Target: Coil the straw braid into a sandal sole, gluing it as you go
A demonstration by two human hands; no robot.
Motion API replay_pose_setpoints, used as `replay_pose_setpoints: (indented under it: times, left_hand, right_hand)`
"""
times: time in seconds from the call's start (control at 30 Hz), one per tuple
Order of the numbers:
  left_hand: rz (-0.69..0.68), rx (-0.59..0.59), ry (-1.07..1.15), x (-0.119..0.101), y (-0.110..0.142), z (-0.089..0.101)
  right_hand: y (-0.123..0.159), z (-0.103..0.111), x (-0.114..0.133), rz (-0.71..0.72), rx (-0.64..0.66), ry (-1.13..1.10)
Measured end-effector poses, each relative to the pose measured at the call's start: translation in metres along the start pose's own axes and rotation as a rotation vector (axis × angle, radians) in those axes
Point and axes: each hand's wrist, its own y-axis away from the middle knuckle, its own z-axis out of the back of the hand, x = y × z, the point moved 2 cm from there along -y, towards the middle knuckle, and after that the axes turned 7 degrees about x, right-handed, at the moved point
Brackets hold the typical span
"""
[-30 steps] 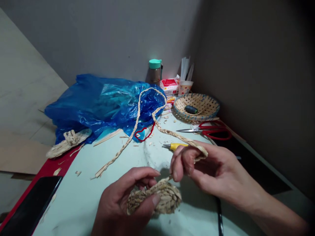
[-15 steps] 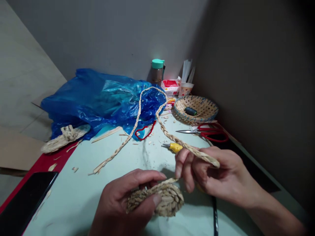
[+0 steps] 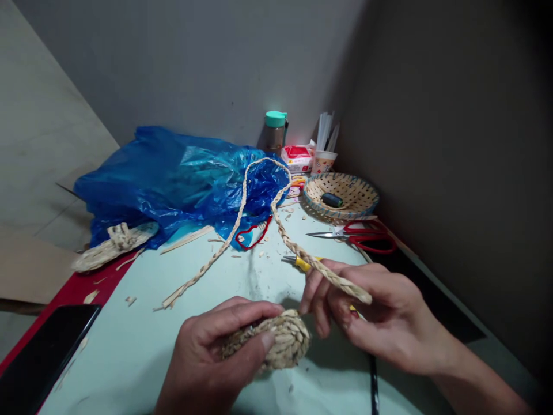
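Observation:
My left hand (image 3: pixel 211 351) is closed around a coiled piece of braided straw (image 3: pixel 283 340), thumb on top and fingers beneath, just above the pale green table (image 3: pixel 142 340). My right hand (image 3: pixel 371 311) sits right beside it, fingers curled and pinching the long straw braid (image 3: pixel 242 213) where it runs off the coil. The braid lies across the back of my right fingers, then loops away over the table to the blue plastic bag (image 3: pixel 173 181) and back down to a loose end at the left.
A yellow-handled tool (image 3: pixel 300 263) lies behind my right hand. Red scissors (image 3: pixel 358 236) and a woven basket (image 3: pixel 341 196) holding a dark spool stand at the back right, with a green-capped jar (image 3: pixel 275 129) and a paper cup (image 3: pixel 322 161). Another straw piece (image 3: pixel 112 245) and a black phone (image 3: pixel 43 357) lie at the left.
My right hand has drawn the braid closer to the coil and lowered slightly. The left hand has turned the coil a little, so it looks rounder.

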Motion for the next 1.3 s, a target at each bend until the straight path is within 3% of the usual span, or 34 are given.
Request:
replay_pose_setpoints:
  times: [0.2,0.37,0.67,0.97,1.3]
  left_hand:
    - [0.065,-0.048,0.111,0.006,-0.001,0.004]
    - [0.178,-0.094,0.249,0.006,0.000,0.004]
    - [0.162,-0.177,0.243,0.004,0.002,0.002]
    - [0.197,-0.225,0.234,0.003,0.003,0.003]
    - [0.209,-0.227,0.298,0.005,0.001,0.004]
  right_hand:
    - [-0.001,0.000,-0.007,-0.039,-0.105,0.093]
    - [-0.007,-0.002,-0.004,0.046,-0.160,0.225]
    - [-0.007,-0.005,0.004,0.056,-0.105,0.270]
    - [-0.006,-0.005,0.002,0.026,-0.168,0.194]
    - [-0.003,-0.009,-0.001,0.034,-0.076,0.233]
